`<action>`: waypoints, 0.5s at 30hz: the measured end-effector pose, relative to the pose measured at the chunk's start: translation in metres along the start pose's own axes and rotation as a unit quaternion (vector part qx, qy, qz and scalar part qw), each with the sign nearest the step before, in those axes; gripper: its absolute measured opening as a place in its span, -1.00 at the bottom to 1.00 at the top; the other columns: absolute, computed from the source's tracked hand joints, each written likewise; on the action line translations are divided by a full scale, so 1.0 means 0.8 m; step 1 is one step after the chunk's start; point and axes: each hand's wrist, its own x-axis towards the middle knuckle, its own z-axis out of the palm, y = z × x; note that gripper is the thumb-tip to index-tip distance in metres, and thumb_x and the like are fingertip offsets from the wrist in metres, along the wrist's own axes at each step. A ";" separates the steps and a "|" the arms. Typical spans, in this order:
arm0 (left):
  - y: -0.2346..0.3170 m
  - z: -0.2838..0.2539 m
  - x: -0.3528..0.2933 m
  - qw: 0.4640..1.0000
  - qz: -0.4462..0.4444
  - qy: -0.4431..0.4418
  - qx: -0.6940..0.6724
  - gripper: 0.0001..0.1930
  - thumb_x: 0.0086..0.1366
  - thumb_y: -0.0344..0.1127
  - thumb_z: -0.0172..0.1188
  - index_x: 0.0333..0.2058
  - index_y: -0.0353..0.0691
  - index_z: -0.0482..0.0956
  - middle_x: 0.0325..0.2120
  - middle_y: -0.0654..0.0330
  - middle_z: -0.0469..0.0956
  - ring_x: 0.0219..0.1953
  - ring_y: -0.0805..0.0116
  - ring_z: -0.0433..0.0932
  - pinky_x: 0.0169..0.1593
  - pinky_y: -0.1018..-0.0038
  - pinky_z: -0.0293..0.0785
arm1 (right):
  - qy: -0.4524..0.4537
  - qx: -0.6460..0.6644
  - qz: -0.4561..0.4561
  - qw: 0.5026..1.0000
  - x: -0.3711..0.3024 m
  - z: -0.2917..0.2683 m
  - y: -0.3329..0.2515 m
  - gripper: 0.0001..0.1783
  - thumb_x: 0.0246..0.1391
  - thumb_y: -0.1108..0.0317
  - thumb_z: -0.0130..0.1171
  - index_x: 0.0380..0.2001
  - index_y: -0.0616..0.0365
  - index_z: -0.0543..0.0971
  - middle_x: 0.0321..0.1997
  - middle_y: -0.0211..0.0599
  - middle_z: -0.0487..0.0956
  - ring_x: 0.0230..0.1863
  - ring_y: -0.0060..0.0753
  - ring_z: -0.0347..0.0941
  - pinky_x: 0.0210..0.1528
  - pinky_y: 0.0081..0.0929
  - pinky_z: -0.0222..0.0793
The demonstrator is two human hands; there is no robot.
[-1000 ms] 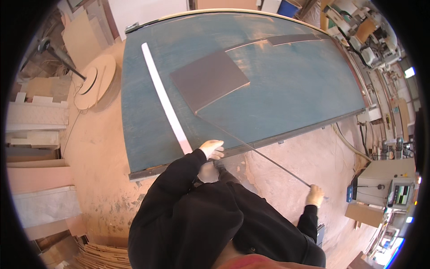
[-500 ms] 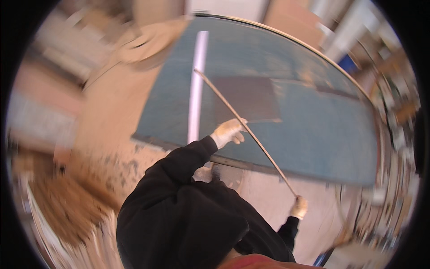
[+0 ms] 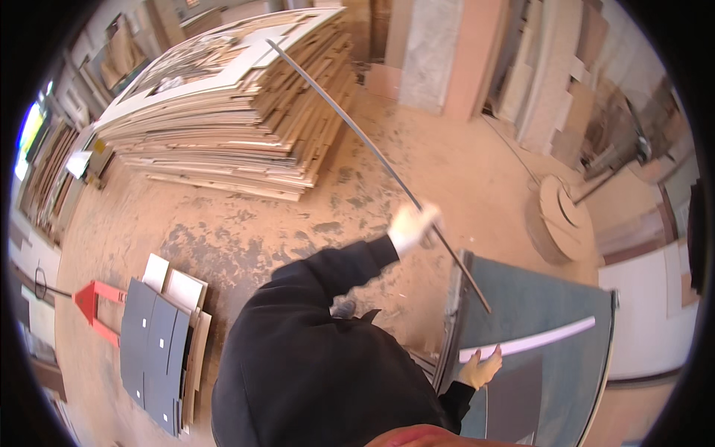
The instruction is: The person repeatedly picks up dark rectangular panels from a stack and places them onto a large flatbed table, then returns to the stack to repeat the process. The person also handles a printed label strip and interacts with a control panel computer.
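Note:
My left hand (image 3: 411, 229), in a pale glove, is closed around a long thin strip (image 3: 354, 127). The strip runs slantwise, its far end in front of the board stack and its lower end over the blue-green tabletop (image 3: 506, 287). My right hand (image 3: 480, 370) has its fingers apart and holds nothing. It is beside the near end of a flat white strip (image 3: 551, 334) lying on that tabletop; whether they touch I cannot tell. A dark brown rectangular panel (image 3: 514, 402) also lies on the table, near my right hand.
A tall stack of boards (image 3: 298, 127) stands ahead on the left, scraps on top. At left, dark panels (image 3: 155, 343) lie beside a red forked frame (image 3: 88, 302). A round wooden disc (image 3: 562, 223) sits beyond the table. Tall panels (image 3: 432, 59) lean at the back.
My view and body have turned left, bringing the board stack into sight. My right hand has let go of the thin strip's end, while my left hand keeps hold of it.

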 end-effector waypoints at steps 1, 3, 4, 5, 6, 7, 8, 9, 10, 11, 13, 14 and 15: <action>0.053 -0.060 0.029 0.993 0.041 0.046 0.096 -0.76 0.46 -0.21 0.12 -0.34 -0.24 0.58 -0.47 0.12 0.68 -0.65 0.39 0.61 -0.63 0.47 0.51 | -0.012 0.001 -0.011 1.000 -0.008 0.017 -0.005 -0.33 0.00 0.53 0.30 0.24 0.30 0.41 0.12 0.11 0.51 0.18 0.26 0.37 0.29 -0.04 0.25; 0.186 -0.194 0.091 0.966 0.217 0.041 0.133 -0.70 0.51 -0.17 0.01 -0.31 -0.25 0.56 -0.50 0.13 0.66 -0.59 0.33 0.59 -0.52 0.50 0.52 | -0.034 0.020 -0.020 0.999 -0.033 0.045 -0.007 -0.45 0.02 0.55 0.23 0.15 0.32 0.47 0.08 0.11 0.53 0.16 0.23 0.39 0.25 -0.05 0.29; 0.278 -0.270 0.125 0.908 0.336 0.056 0.244 -0.72 0.53 -0.18 -0.02 -0.28 -0.19 0.56 -0.48 0.23 0.63 -0.51 0.33 0.60 -0.42 0.44 0.54 | -0.073 0.012 0.004 0.997 -0.046 0.054 -0.002 -0.48 0.02 0.56 0.22 0.12 0.31 0.49 0.07 0.09 0.54 0.16 0.22 0.40 0.24 -0.06 0.31; 0.346 -0.334 0.142 0.895 0.363 0.096 0.240 -0.69 0.53 -0.10 -0.06 -0.17 -0.25 0.46 -0.36 0.14 0.59 -0.39 0.25 0.57 -0.31 0.38 0.53 | -0.088 0.005 -0.005 0.996 -0.061 0.059 0.004 -0.51 0.03 0.55 0.21 0.10 0.30 0.51 0.06 0.06 0.55 0.14 0.19 0.42 0.23 -0.07 0.33; 0.401 -0.399 0.147 0.904 0.345 0.197 0.161 -0.61 0.52 -0.02 -0.09 -0.05 -0.30 0.37 -0.23 0.04 0.54 -0.27 0.17 0.55 -0.21 0.31 0.52 | -0.116 -0.006 0.006 0.993 -0.077 0.063 0.012 -0.53 0.03 0.55 0.20 0.07 0.29 0.53 0.06 0.04 0.55 0.13 0.16 0.44 0.21 -0.09 0.35; 0.441 -0.459 0.146 0.894 0.332 0.293 0.070 -0.49 0.51 0.06 -0.12 0.06 -0.35 0.27 -0.11 -0.06 0.49 -0.15 0.09 0.53 -0.10 0.25 0.51 | -0.130 -0.013 0.011 0.991 -0.092 0.064 0.023 -0.56 0.04 0.54 0.19 0.05 0.28 0.55 0.06 0.01 0.56 0.11 0.14 0.45 0.20 -0.10 0.37; 0.460 -0.512 0.146 0.875 0.330 0.353 0.018 -0.36 0.51 0.14 -0.15 0.17 -0.41 0.18 0.01 -0.15 0.44 -0.03 0.01 0.51 0.00 0.19 0.50 | -0.121 -0.001 0.065 0.991 -0.105 0.066 0.033 -0.59 0.04 0.53 0.18 0.02 0.27 0.56 0.05 0.00 0.57 0.10 0.12 0.47 0.18 -0.10 0.38; 0.456 -0.551 0.152 0.863 0.330 0.383 -0.003 -0.23 0.50 0.22 -0.18 0.29 -0.46 0.08 0.14 -0.25 0.39 0.09 -0.07 0.49 0.11 0.12 0.49 | -0.101 0.015 0.113 0.988 -0.122 0.065 0.045 -0.61 0.05 0.52 0.18 0.00 0.26 0.57 0.03 -0.01 0.58 0.08 0.10 0.49 0.17 -0.11 0.40; 0.436 -0.576 0.161 0.853 0.335 0.400 -0.008 -0.08 0.49 0.30 -0.21 0.40 -0.52 -0.02 0.26 -0.35 0.35 0.21 -0.15 0.47 0.21 0.06 0.48 | -0.086 0.043 0.162 0.982 -0.145 0.062 0.057 -0.64 0.06 0.51 0.17 -0.02 0.26 0.58 0.02 -0.03 0.59 0.06 0.08 0.50 0.15 -0.11 0.41; 0.391 -0.589 0.168 0.860 0.338 0.381 -0.030 -0.39 0.53 0.17 -0.13 0.10 -0.34 0.46 0.00 -0.10 0.60 0.07 0.07 0.59 0.13 0.21 0.53 | -0.082 -0.034 0.203 0.975 -0.159 0.060 0.070 -0.67 0.06 0.50 0.16 -0.06 0.27 0.60 -0.02 -0.01 0.60 0.05 0.06 0.53 0.15 -0.12 0.43; 0.237 -0.564 0.185 0.850 0.317 0.406 0.108 -0.60 0.50 -0.02 -0.01 -0.19 -0.28 0.61 -0.25 0.00 0.66 -0.23 0.16 0.64 -0.16 0.24 0.60 | -0.077 -0.074 0.246 0.964 -0.186 0.044 0.096 -0.61 0.05 0.44 0.13 -0.01 0.24 0.58 0.00 0.00 0.60 0.06 0.06 0.54 0.16 -0.13 0.44; 0.139 -0.526 0.191 0.804 0.294 0.396 0.333 -0.68 0.48 -0.12 0.00 -0.21 -0.25 0.60 -0.30 0.05 0.64 -0.26 0.20 0.61 -0.18 0.26 0.57 | -0.082 -0.101 0.297 0.946 -0.197 0.035 0.105 -0.58 0.04 0.40 0.11 0.01 0.22 0.57 0.00 0.01 0.61 0.07 0.07 0.54 0.16 -0.14 0.44; 0.041 -0.476 0.184 0.756 0.268 0.351 0.484 -0.75 0.47 -0.22 0.01 -0.22 -0.23 0.60 -0.34 0.11 0.62 -0.28 0.25 0.59 -0.20 0.27 0.55 | -0.085 -0.135 0.289 0.944 -0.203 0.025 0.114 -0.59 0.07 0.40 0.13 0.01 0.27 0.57 0.03 0.04 0.60 0.10 0.11 0.52 0.19 -0.11 0.42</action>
